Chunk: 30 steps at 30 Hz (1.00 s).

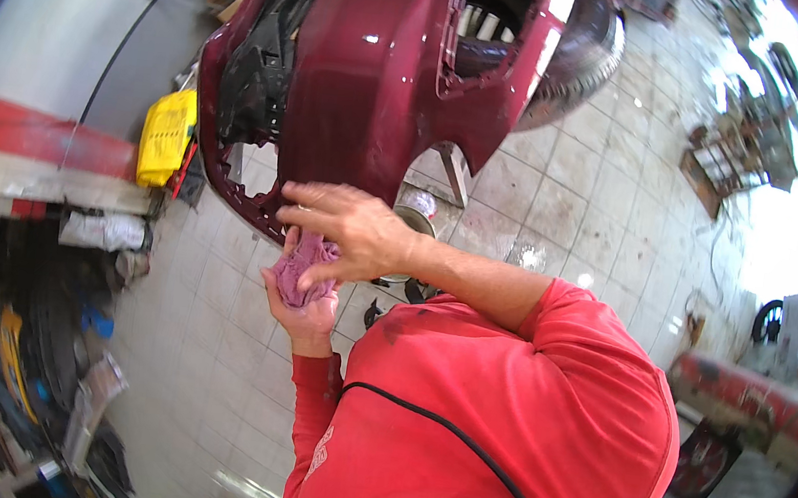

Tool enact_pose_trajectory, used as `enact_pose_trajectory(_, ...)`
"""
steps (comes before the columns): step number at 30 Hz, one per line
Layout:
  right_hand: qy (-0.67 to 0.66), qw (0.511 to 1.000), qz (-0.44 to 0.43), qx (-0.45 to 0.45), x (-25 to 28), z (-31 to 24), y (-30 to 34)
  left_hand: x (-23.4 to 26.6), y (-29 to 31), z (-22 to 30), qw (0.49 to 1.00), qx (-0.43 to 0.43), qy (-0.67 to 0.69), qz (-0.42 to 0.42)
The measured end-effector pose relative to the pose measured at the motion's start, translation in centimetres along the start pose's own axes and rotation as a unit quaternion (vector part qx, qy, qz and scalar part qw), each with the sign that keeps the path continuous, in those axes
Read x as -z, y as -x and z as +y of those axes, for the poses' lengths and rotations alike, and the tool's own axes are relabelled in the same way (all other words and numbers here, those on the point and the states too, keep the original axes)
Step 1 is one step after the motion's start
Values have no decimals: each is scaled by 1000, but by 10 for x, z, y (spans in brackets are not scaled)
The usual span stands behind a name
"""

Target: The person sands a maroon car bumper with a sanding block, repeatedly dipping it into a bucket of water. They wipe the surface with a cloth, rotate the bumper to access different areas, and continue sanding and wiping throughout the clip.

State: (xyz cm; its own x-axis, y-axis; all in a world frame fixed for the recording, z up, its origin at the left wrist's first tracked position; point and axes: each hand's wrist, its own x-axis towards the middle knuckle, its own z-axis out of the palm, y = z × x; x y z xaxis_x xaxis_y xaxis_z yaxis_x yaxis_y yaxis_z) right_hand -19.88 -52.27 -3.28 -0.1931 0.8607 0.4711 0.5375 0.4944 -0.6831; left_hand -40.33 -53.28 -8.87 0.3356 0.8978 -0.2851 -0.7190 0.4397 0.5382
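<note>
A crumpled pinkish-purple cloth (301, 267) rests in the palm of my left hand (303, 315), whose fingers curl around it. My right hand (354, 229) lies over the cloth from above. Its fingers are stretched out and slightly blurred, and its thumb touches the cloth. Just beyond both hands stands a dark red car bumper cover (355, 77), raised on a stand, with openings and black inner parts along its left side. My hands hide its lower near end.
A stand leg (454, 172) and a round can (414, 219) are beneath the bumper. A yellow container (168, 137) stands at left by the wall. Car parts (31, 365) pile up lower left. Machinery (741, 140) and a red cylindrical tank (746, 397) are at right. A black hose (457, 433) crosses my shirt.
</note>
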Motion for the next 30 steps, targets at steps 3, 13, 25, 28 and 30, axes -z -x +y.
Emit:
enact_pose_trajectory(3,220,957,123,-146,7,25,32,83,-3,30,994,57,-89,-7)
enact_pose_trajectory(13,424,788,319,-313,57,133,62,159,28,78,975,157,-158,16)
enact_pose_trajectory(25,-426,792,93,-427,-85,-35,156,39,15,49,929,188,-220,-229)
enact_pose_trajectory(28,-529,722,134,-425,-79,-26,153,12,10,20,919,131,-278,-245)
enact_pose_trajectory(30,-646,623,125,-424,-68,-11,153,1,10,-5,890,31,-368,-268)
